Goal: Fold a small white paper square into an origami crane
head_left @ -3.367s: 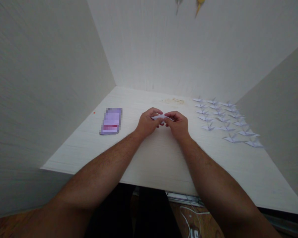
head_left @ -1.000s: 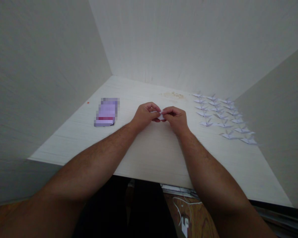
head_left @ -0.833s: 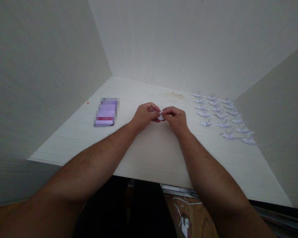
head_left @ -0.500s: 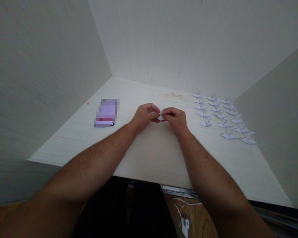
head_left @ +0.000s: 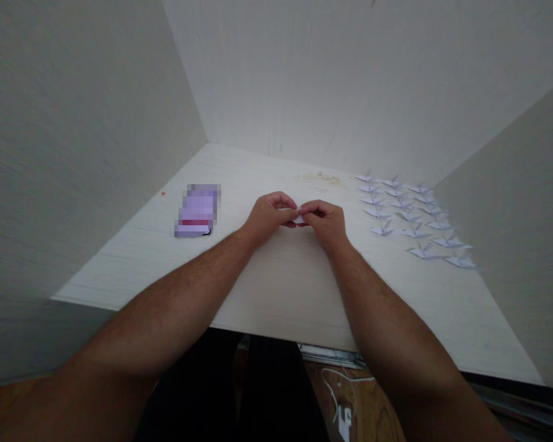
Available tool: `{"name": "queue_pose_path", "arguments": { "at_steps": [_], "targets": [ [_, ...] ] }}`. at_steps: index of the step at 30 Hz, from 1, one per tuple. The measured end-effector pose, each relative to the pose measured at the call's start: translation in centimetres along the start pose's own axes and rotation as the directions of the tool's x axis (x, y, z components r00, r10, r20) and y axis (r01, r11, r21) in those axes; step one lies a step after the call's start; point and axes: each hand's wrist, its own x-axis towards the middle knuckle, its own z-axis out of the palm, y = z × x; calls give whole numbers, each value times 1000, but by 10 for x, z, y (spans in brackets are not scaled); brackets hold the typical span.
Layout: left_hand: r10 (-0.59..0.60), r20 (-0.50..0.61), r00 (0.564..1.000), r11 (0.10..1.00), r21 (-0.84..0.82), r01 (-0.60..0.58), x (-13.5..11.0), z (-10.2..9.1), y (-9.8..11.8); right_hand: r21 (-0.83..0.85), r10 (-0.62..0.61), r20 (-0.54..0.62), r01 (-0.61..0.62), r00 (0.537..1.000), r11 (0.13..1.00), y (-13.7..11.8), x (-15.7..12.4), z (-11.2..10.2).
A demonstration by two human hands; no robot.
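Note:
Between my two hands, over the middle of the table, is a small piece of folded white paper [head_left: 298,219]. My left hand [head_left: 273,215] pinches its left side between thumb and fingers. From the other side my right hand [head_left: 323,220] grips it, thumb and index fingertip close to the left thumb. Most of the paper is covered by my fingers, so its folded shape cannot be made out. Several white paper cranes [head_left: 415,231] stand in rows on the right part of the table.
A pixel-blurred purple rectangular object, phone-like [head_left: 198,209], lies on the left of the white table [head_left: 286,294]. Walls close in the back and both sides. A tan stain [head_left: 325,178] marks the table's back. A white cable [head_left: 332,393] lies on the floor below.
My right hand has shifted very slightly, its fingertips drawing a little nearer to the left thumb on the paper. Everything else stays in place.

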Motion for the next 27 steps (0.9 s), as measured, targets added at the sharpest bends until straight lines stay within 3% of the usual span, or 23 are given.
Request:
{"name": "queue_pose_path", "arguments": {
  "at_steps": [6,27],
  "targets": [
    [60,-16,998,996,66,-59,-2,3,5,43,83,-16,-82,996,996,-1,1,1],
    [74,-36,997,995,76,-72,-3,3,4,99,118,-50,-113,992,989,1,0,2]
  ]
}}
